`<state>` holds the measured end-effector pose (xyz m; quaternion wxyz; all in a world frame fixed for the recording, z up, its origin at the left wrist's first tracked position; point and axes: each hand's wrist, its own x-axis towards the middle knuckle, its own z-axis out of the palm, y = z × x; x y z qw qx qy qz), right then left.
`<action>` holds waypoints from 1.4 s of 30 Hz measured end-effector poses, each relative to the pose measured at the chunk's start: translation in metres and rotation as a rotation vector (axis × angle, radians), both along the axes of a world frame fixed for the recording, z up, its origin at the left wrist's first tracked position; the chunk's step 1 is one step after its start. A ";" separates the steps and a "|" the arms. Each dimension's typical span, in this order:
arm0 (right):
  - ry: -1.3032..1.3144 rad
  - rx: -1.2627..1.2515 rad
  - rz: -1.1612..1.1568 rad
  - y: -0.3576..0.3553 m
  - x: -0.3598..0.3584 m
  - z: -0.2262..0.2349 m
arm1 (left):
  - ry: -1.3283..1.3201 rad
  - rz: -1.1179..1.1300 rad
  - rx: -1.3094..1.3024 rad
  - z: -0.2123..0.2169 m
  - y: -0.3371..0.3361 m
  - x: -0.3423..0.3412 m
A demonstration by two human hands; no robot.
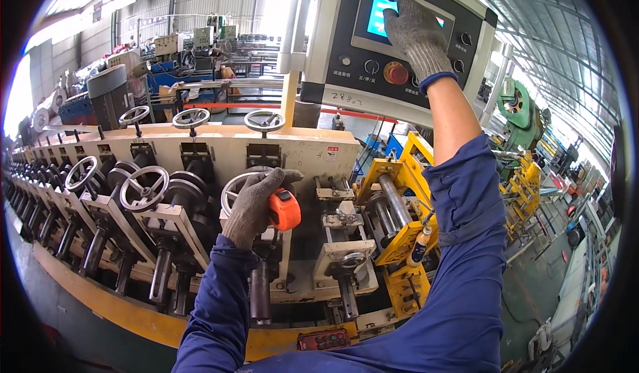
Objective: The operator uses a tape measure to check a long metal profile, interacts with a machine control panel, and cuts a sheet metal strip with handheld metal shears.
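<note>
My left hand, in a grey knit glove, is wrapped round an orange tape measure above the roll-forming machine. Behind that hand, a metal handwheel is partly hidden. Raised at the upper right, my gloved right hand is at the lit touchscreen of a control panel. Its fingers are apart with nothing in them, and they cover part of the screen. A red push button and black knobs sit below and beside the screen.
Several handwheels and roller shafts line the machine to the left. A yellow frame with rollers and a small bottle stands at its right end. A red control box lies near my body. Green machinery stands farther right.
</note>
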<state>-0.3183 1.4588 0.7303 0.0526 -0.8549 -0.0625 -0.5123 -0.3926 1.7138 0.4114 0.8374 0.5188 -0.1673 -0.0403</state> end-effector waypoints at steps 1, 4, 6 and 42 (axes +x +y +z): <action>-0.023 -0.007 0.016 0.001 0.000 0.000 | 0.005 0.004 0.002 -0.001 0.001 0.001; 0.011 -0.002 -0.006 0.004 0.001 0.001 | -0.012 -0.013 -0.012 -0.005 -0.001 0.005; 0.038 0.002 -0.014 0.005 0.003 0.003 | -0.055 0.020 -0.005 -0.008 0.000 0.009; 0.146 -0.047 0.073 -0.014 -0.016 -0.052 | -0.010 0.025 -0.002 -0.002 -0.003 0.003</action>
